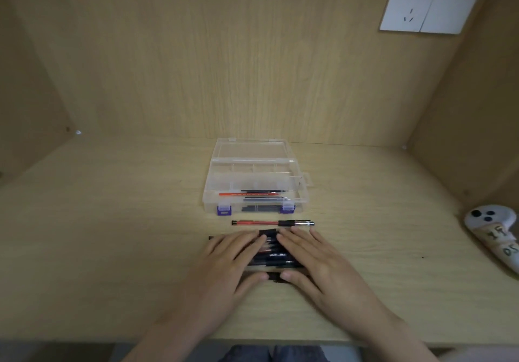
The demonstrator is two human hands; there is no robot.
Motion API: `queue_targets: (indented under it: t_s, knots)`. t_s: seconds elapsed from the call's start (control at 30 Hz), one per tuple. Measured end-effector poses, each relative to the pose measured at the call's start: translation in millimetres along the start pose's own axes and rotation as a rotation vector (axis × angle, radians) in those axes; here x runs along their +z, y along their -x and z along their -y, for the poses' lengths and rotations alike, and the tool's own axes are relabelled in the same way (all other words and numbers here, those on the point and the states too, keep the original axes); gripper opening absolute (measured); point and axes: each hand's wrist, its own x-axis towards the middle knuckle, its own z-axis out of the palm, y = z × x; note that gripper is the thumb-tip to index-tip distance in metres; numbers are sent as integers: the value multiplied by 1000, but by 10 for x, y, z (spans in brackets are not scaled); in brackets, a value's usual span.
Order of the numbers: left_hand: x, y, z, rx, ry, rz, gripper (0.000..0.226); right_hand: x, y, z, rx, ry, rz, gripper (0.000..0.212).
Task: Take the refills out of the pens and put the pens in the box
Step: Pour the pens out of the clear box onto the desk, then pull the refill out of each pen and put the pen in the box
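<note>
Left hand: released, fingers straight and spread, lying flat on the left half of the pens; the thumb rests at the near edge of the row.
Right hand: released likewise, fingers straight, flat on the right half of the row, with its thumb at the near edge. The two hands' fingertips nearly meet over the middle.
Pens: a row of dark pens lying side by side on the worktop, long axes running left to right, partly covered by both hands.
Lone pen: red-barrelled with a black grip, lying alone just beyond the row, between it and the box, parallel to both.
Box: clear plastic, open, standing beyond the lone pen; two purple latches sit on its near wall.
Lid: folded back on the far side.
Refills: thin red and dark sticks lying lengthwise in the box's near compartment.
Worktop: pale wood grain, enclosed by panels of the same wood.
Controller: white, with handwritten labels, at the right edge, well apart from the pens.
Socket: white plate on the back panel, upper right.
</note>
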Motion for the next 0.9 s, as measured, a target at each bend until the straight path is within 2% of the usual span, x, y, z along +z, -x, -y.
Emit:
queue_targets:
  t_s: [0.13,0.23,0.37,0.47,0.57,0.67,0.9]
  knots:
    - [87,51,2,25,-21,-25,56,55,115,-17,-20,-12,-3,62]
    - [115,38,4,-7,-75,12,59,51,104,-13,-17,-3,20,69]
    - [95,-3,38,-22,-30,-68,61,58,46,-18,17,-18,13,72]
    - [-29,-3,34,-6,6,-106,52,-34,82,-10,71,-234,-143,65]
    - [-39,51,40,44,92,-154,45,-112,231,-72,103,-373,-293,40]
    - [18,85,25,90,82,-134,45,-60,332,-106,70,-347,-295,26]
    - [38,89,-5,80,43,-94,46,50,287,-93,65,-274,-282,30]
